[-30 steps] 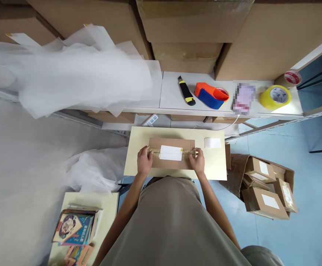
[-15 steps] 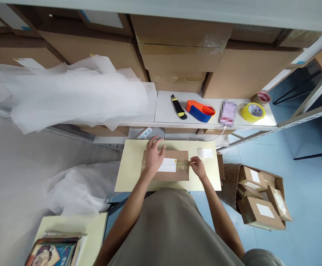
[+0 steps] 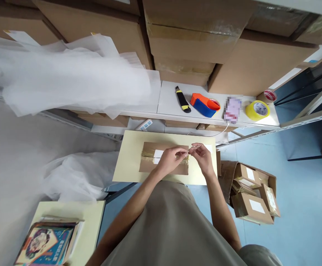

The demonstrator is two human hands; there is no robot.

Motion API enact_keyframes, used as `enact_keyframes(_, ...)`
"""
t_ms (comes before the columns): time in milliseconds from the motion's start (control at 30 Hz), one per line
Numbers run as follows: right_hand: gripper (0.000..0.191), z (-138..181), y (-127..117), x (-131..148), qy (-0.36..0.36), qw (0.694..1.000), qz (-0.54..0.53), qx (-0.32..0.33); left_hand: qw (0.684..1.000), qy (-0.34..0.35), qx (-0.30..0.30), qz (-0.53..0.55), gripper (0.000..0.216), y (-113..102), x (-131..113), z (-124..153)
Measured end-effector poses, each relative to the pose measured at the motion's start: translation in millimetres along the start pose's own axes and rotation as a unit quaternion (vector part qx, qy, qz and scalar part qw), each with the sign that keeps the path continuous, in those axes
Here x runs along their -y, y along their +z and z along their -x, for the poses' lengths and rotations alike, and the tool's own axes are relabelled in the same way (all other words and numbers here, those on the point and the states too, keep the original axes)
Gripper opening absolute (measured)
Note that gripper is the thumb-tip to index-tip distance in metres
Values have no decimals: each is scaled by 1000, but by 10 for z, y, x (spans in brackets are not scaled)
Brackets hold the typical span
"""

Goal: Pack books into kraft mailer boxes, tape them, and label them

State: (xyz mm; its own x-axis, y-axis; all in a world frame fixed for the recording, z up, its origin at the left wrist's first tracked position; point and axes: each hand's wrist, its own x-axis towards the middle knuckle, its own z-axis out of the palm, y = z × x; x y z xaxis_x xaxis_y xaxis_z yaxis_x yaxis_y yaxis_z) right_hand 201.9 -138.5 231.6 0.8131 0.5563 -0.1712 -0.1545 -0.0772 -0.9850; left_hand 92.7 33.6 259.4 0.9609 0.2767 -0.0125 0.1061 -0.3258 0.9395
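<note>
A brown cardboard box (image 3: 150,166) lies flat on a small pale-yellow table (image 3: 127,147). Clear packing tape (image 3: 147,154) runs along its top seam, and a white label (image 3: 157,155) is partly hidden by my left hand (image 3: 170,161). That hand reaches across the box, thumb and fingers pinched at the tape's end by the right edge. Fingertip to fingertip with it, my right hand (image 3: 204,159) pinches the same spot from just beyond the box. The bit of tape between the fingers is small and mostly hidden.
On the shelf behind lie a box cutter (image 3: 182,99), an orange-and-blue tape dispenser (image 3: 205,106), a phone (image 3: 232,110) and a yellow tape roll (image 3: 257,110). White foam sheets (image 3: 75,81) overhang the left. An open carton (image 3: 227,175) of boxes stands right; books (image 3: 47,240) lie lower left.
My left hand has moved right and down from above the label to meet my right hand. My right hand has shifted slightly right and up. The whole view has tilted a little.
</note>
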Motion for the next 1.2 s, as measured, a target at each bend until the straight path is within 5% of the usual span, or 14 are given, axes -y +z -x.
enact_keyframes(400, 40, 136, 79, 250, 24, 999, -26, -24, 997, -6, 1, -74, 18, -276, -38, 153)
enact_keyframes(700, 41, 215, -93, 108, 9, 998, 4, -63, 994, -5, 46, -96, 19, -90, 11, 87)
enact_keyframes(1000, 38, 404, -683, -103, 23, 988, 37, -149, 994, -19, 96, -47, 17, 354, -13, -98)
enact_keyframes(1200, 36, 553, -1507, -248, 10, 958, 116, -262, 992, -23, 116, -36, 18, 677, -9, -240)
